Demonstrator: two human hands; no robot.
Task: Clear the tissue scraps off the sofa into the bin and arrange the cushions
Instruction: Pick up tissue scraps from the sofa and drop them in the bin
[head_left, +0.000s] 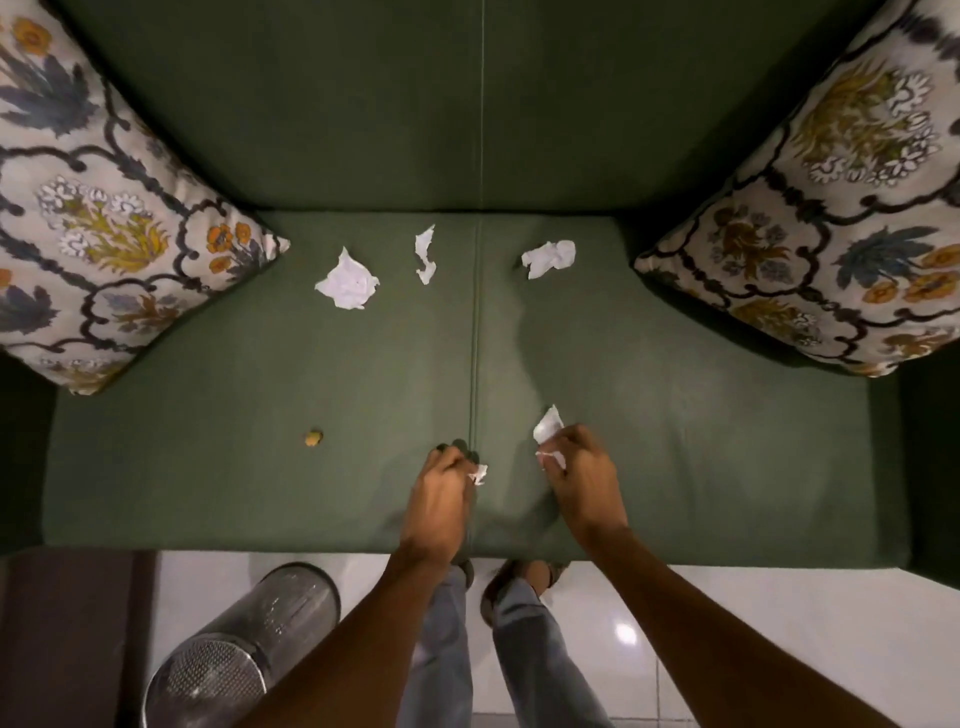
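Note:
Three white tissue scraps lie toward the back of the green sofa seat (260, 467): a wide one (347, 281) at left, a thin strip (425, 253) in the middle, a crumpled one (549, 257) at right. My left hand (441, 499) is closed near the seat's front seam, with a small scrap (480, 473) poking from its fingers. To its right, my right hand (584, 478) is closed on another tissue scrap (548, 425) that sticks up past the fingertips. A floral cushion (98, 208) leans at the left end, and a second floral cushion (831, 218) leans at the right end.
A metal mesh bin (244, 644) stands on the white tiled floor at lower left, just in front of the sofa. A small yellowish crumb (313, 437) lies on the left seat. My legs and feet are below the sofa's front edge.

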